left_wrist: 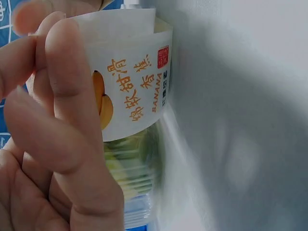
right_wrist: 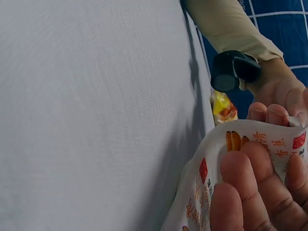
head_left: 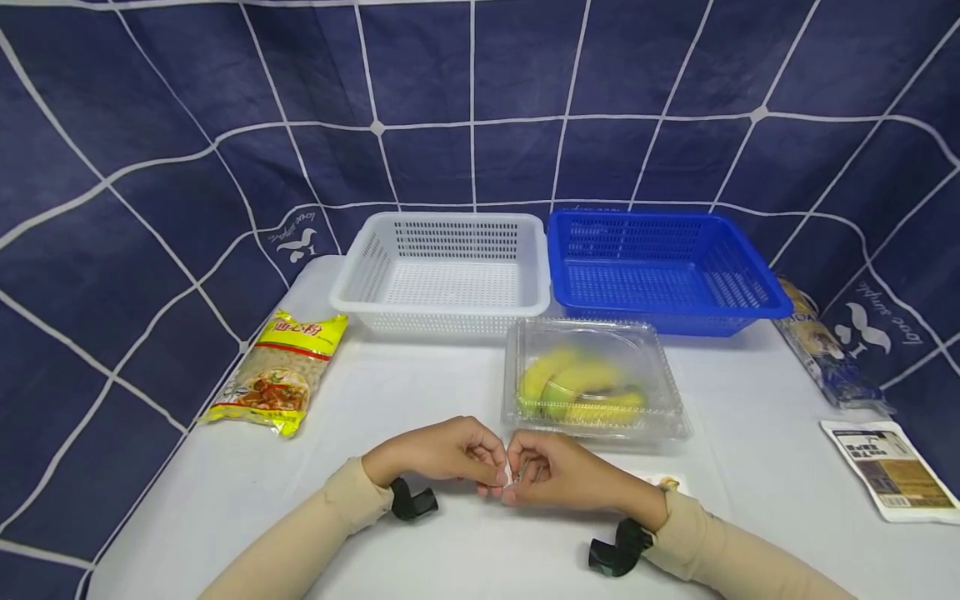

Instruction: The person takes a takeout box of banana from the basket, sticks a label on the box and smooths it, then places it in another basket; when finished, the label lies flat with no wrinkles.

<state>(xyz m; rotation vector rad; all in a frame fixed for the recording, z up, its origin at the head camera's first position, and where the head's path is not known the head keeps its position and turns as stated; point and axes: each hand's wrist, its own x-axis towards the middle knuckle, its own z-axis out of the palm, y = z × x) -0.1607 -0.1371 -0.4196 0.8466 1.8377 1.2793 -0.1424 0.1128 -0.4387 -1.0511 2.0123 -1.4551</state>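
Observation:
A white printed paper strip (left_wrist: 130, 82) with orange lettering, a banana picture and the word BANANA curves between both hands. My left hand (head_left: 453, 452) pinches one end of it, thumb and fingertips bent together. Facing it, my right hand (head_left: 562, 469) grips the strip too, its curled fingers lying against the print (right_wrist: 245, 139) in the right wrist view. The two hands almost meet, low over the table. Just beyond them sits a clear plastic box (head_left: 667, 417) with its lid on and yellow-green bananas (head_left: 577, 387) inside. Part of the strip is hidden behind the right forearm in the head view.
At the back stand a white basket (head_left: 442, 310) and a blue basket (head_left: 667, 308), side by side. A yellow food packet (head_left: 277, 375) lies at the left. At the right edge lie a dark blue and tan packet (head_left: 825, 354) and a white-edged pouch (head_left: 896, 471).

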